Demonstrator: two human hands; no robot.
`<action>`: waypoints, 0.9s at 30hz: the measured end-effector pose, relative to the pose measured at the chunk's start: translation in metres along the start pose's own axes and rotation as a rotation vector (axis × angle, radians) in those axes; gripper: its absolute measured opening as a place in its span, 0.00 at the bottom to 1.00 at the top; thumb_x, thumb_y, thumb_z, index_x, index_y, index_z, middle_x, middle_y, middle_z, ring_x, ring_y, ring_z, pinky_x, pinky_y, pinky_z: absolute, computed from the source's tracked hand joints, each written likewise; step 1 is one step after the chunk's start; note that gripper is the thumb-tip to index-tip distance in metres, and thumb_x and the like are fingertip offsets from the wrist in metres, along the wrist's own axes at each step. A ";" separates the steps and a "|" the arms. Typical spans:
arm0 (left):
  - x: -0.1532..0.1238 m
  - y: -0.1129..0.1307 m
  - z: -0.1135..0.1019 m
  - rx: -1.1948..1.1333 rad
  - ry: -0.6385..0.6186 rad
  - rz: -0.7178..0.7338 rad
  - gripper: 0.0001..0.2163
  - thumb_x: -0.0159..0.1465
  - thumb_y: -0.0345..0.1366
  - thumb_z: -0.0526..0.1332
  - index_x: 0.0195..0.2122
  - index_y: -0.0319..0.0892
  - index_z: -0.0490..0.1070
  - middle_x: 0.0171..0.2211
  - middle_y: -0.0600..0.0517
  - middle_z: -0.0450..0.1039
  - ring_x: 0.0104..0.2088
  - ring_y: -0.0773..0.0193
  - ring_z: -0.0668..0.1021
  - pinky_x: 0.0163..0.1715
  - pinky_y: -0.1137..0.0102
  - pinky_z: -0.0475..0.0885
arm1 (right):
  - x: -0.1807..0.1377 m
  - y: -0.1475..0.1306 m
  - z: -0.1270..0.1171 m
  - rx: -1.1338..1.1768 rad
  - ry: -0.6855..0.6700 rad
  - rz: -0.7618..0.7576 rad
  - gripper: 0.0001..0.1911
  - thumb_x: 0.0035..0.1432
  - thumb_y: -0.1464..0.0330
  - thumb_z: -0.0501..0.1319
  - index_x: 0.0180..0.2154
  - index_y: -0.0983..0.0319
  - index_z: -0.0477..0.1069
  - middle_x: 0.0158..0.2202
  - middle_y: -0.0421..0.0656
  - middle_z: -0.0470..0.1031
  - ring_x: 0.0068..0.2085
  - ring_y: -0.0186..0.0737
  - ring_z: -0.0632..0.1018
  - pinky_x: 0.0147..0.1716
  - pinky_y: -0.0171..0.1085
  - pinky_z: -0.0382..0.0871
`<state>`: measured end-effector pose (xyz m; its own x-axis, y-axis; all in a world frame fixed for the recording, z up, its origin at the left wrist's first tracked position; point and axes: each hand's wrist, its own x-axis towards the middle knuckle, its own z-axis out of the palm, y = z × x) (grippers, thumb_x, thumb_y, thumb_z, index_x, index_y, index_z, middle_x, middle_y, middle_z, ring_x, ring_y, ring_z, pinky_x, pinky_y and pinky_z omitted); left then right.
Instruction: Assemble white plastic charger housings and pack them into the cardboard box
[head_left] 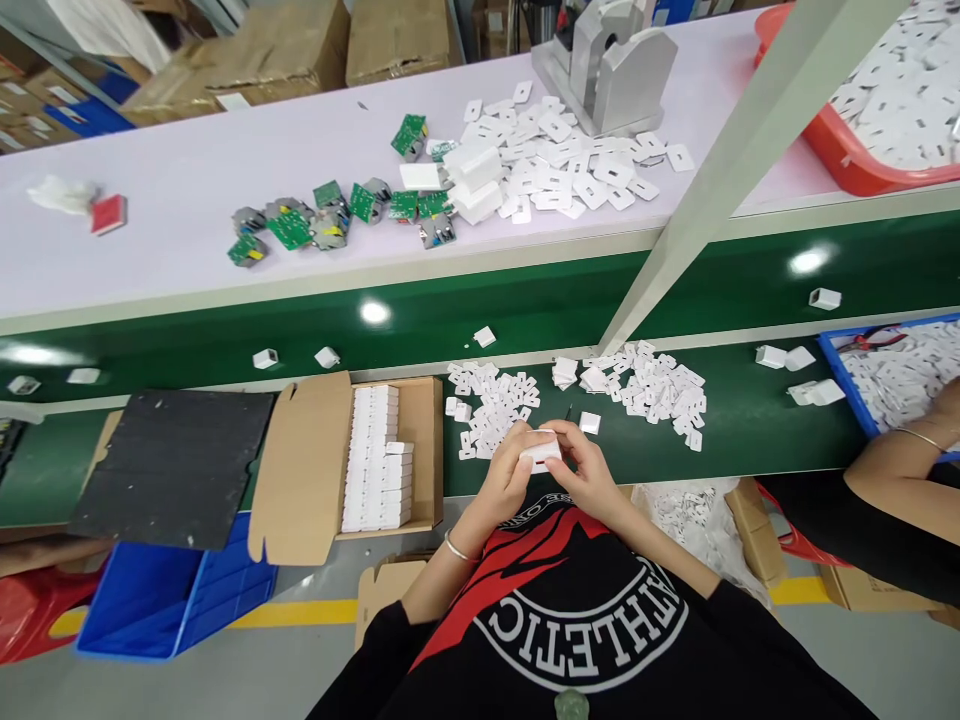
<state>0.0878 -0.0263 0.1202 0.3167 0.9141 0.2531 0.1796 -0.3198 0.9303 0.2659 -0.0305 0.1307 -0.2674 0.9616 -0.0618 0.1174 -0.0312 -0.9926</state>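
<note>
Close to my chest, at the bench's front edge, a white plastic charger casing point(541, 455) is held between both hands. My left hand point(511, 472) grips its left end, and my right hand point(583, 468) closes on its right end, fingers over the top. A dark slot shows on the side facing me. Just beyond my hands lie a pile of small white plates point(491, 412) and, to the right, another pile of white plates point(660, 388). A single white casing point(589, 423) stands near my right hand.
An open cardboard box point(427, 450) at the left holds rows of white casings. Green circuit boards point(291, 228) and a metal fixture point(626, 75) sit on the upper shelf. A slanted post point(720, 165) crosses the right. A co-worker's arm point(900, 455) reaches over a blue tray point(847, 385).
</note>
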 end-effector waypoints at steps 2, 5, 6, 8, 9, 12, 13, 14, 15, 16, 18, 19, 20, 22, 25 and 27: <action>0.001 0.008 -0.006 0.084 -0.064 0.083 0.23 0.78 0.51 0.44 0.60 0.45 0.70 0.39 0.48 0.67 0.38 0.58 0.71 0.38 0.64 0.70 | 0.000 -0.004 -0.004 -0.014 -0.027 -0.056 0.25 0.67 0.47 0.59 0.56 0.55 0.68 0.46 0.46 0.76 0.38 0.43 0.77 0.35 0.40 0.73; 0.003 0.016 -0.012 0.206 -0.094 0.238 0.22 0.77 0.49 0.48 0.64 0.46 0.67 0.41 0.48 0.66 0.39 0.58 0.70 0.37 0.65 0.69 | -0.001 -0.011 -0.011 -0.018 -0.083 -0.113 0.29 0.69 0.42 0.54 0.58 0.55 0.69 0.48 0.47 0.75 0.38 0.44 0.76 0.38 0.42 0.74; 0.003 0.017 -0.013 0.237 -0.090 0.266 0.21 0.76 0.48 0.49 0.64 0.46 0.67 0.41 0.48 0.66 0.38 0.58 0.70 0.36 0.65 0.68 | -0.001 -0.013 -0.013 -0.016 -0.099 -0.122 0.31 0.69 0.40 0.52 0.58 0.55 0.69 0.49 0.48 0.74 0.39 0.45 0.76 0.39 0.43 0.75; 0.004 0.017 -0.013 0.286 -0.079 0.278 0.21 0.76 0.48 0.48 0.62 0.47 0.70 0.41 0.47 0.66 0.37 0.58 0.69 0.35 0.65 0.68 | 0.000 -0.016 -0.015 -0.018 -0.121 -0.134 0.35 0.67 0.37 0.49 0.59 0.55 0.69 0.51 0.49 0.74 0.43 0.48 0.77 0.41 0.45 0.76; 0.004 0.017 -0.012 0.303 -0.075 0.274 0.22 0.75 0.49 0.48 0.61 0.47 0.71 0.40 0.48 0.66 0.37 0.58 0.69 0.35 0.65 0.68 | 0.000 -0.017 -0.015 -0.022 -0.127 -0.138 0.37 0.66 0.36 0.49 0.59 0.55 0.69 0.51 0.50 0.74 0.44 0.49 0.77 0.42 0.45 0.76; 0.004 0.015 -0.011 0.316 -0.054 0.275 0.21 0.75 0.50 0.49 0.59 0.47 0.74 0.38 0.48 0.65 0.36 0.58 0.68 0.34 0.65 0.67 | 0.002 -0.016 -0.016 -0.034 -0.134 -0.155 0.36 0.67 0.37 0.51 0.60 0.55 0.68 0.52 0.50 0.74 0.45 0.49 0.78 0.43 0.45 0.76; 0.004 0.015 -0.010 0.311 -0.043 0.289 0.21 0.75 0.49 0.49 0.59 0.47 0.74 0.38 0.48 0.65 0.36 0.58 0.68 0.33 0.65 0.67 | 0.003 -0.015 -0.016 -0.033 -0.134 -0.161 0.35 0.67 0.38 0.52 0.60 0.55 0.68 0.52 0.50 0.74 0.45 0.49 0.78 0.43 0.44 0.76; 0.005 0.015 -0.010 0.304 -0.033 0.305 0.20 0.75 0.48 0.50 0.59 0.47 0.73 0.38 0.49 0.64 0.36 0.58 0.67 0.33 0.66 0.66 | 0.004 -0.014 -0.016 -0.032 -0.137 -0.166 0.34 0.68 0.39 0.52 0.60 0.55 0.68 0.52 0.50 0.74 0.44 0.48 0.78 0.43 0.44 0.76; 0.006 0.015 -0.011 0.294 -0.025 0.319 0.20 0.75 0.47 0.50 0.60 0.47 0.73 0.38 0.49 0.64 0.36 0.58 0.67 0.33 0.66 0.65 | 0.005 -0.013 -0.016 -0.032 -0.139 -0.169 0.33 0.68 0.39 0.52 0.60 0.55 0.67 0.52 0.50 0.75 0.44 0.48 0.78 0.42 0.44 0.76; 0.007 0.015 -0.011 0.288 -0.025 0.321 0.19 0.75 0.46 0.50 0.60 0.47 0.72 0.38 0.49 0.64 0.36 0.58 0.67 0.33 0.66 0.65 | 0.007 -0.012 -0.016 -0.032 -0.141 -0.169 0.33 0.68 0.40 0.53 0.60 0.55 0.67 0.52 0.50 0.75 0.44 0.48 0.78 0.42 0.43 0.76; 0.008 0.015 -0.014 0.285 -0.046 0.283 0.20 0.75 0.46 0.49 0.60 0.47 0.72 0.38 0.49 0.64 0.37 0.58 0.68 0.35 0.65 0.66 | 0.011 -0.010 -0.015 -0.028 -0.144 -0.172 0.32 0.69 0.40 0.53 0.60 0.56 0.67 0.51 0.50 0.75 0.43 0.47 0.79 0.41 0.43 0.76; 0.009 0.015 -0.015 0.282 -0.064 0.244 0.21 0.76 0.47 0.47 0.61 0.47 0.72 0.39 0.49 0.64 0.37 0.58 0.68 0.36 0.65 0.66 | 0.013 -0.009 -0.015 -0.024 -0.142 -0.172 0.32 0.69 0.40 0.53 0.60 0.57 0.67 0.50 0.50 0.75 0.42 0.47 0.78 0.40 0.43 0.76; 0.009 0.016 -0.017 0.274 -0.082 0.201 0.22 0.76 0.48 0.46 0.61 0.46 0.71 0.39 0.48 0.65 0.38 0.58 0.69 0.37 0.64 0.67 | 0.016 -0.007 -0.014 -0.019 -0.138 -0.171 0.32 0.69 0.40 0.53 0.59 0.57 0.67 0.49 0.49 0.75 0.41 0.46 0.78 0.40 0.43 0.76; 0.010 0.016 -0.021 0.233 -0.102 0.132 0.25 0.77 0.50 0.42 0.63 0.45 0.70 0.41 0.48 0.65 0.39 0.57 0.69 0.39 0.64 0.69 | 0.022 -0.005 -0.013 -0.005 -0.131 -0.157 0.32 0.69 0.41 0.52 0.58 0.58 0.67 0.48 0.49 0.76 0.41 0.46 0.78 0.40 0.43 0.76; 0.010 0.014 -0.024 0.142 -0.083 0.048 0.26 0.78 0.50 0.42 0.62 0.46 0.72 0.41 0.47 0.66 0.40 0.58 0.70 0.41 0.64 0.69 | 0.030 -0.001 -0.010 0.014 -0.142 -0.107 0.31 0.69 0.41 0.54 0.57 0.57 0.68 0.46 0.47 0.76 0.40 0.45 0.78 0.38 0.42 0.74; 0.010 0.008 -0.023 0.081 -0.030 -0.006 0.25 0.78 0.50 0.43 0.58 0.45 0.75 0.41 0.47 0.68 0.40 0.58 0.71 0.41 0.64 0.70 | 0.036 0.002 -0.006 0.029 -0.149 -0.052 0.28 0.69 0.43 0.55 0.55 0.57 0.69 0.45 0.46 0.76 0.36 0.42 0.76 0.35 0.40 0.73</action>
<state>0.0707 -0.0142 0.1366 0.3432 0.9085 0.2384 0.2556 -0.3346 0.9070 0.2618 0.0055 0.1275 -0.4118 0.9110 -0.0226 0.0722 0.0079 -0.9974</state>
